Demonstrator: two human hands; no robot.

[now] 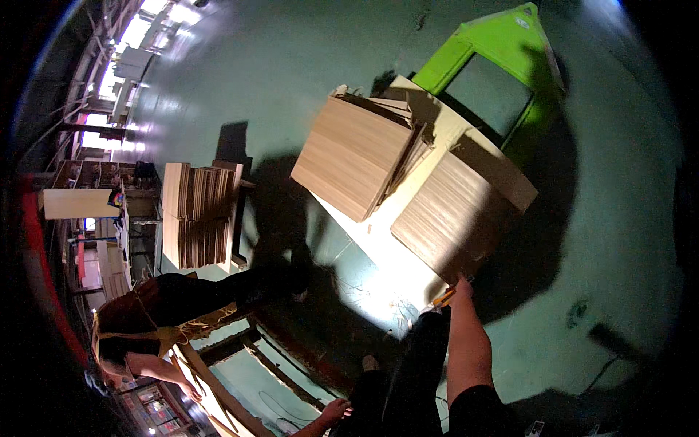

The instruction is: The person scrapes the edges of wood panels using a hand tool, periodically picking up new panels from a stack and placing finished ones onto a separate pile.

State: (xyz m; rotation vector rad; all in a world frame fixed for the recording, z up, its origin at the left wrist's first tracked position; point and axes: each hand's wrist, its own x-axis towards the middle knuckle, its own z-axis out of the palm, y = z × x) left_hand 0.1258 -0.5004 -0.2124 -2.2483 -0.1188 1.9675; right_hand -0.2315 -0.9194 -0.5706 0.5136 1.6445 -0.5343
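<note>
Two piles lying on the board, one orange tool at the near corner

We are seeing wood-toned panels sitting in two piles on a pale board [440, 137]: a taller pile [357, 153] and, just beside it, a lower pile [443, 211]. That much is standing done. The taller pile's top panel is lying flat, while sheets beneath it are jutting out crookedly at the side, so its edges are not yet lining up.

Our right hand [462, 285] is reaching to the near corner of the lower pile, its fingers closing around an orange tool [443, 298], perhaps a cutter, though shadow is blurring the detail. Our left hand [335, 411] is resting low, beside our dark-clothed leg [364, 400]; we are unable to tell whether its fingers are together or apart.

Thin strands [397, 302] are littering the floor near the board. A separate stack [204, 215] is standing well apart on the left, and a co-worker [175, 298] is bending over a long wooden piece [204, 397]. How much is remaining, we are not able to judge.
</note>
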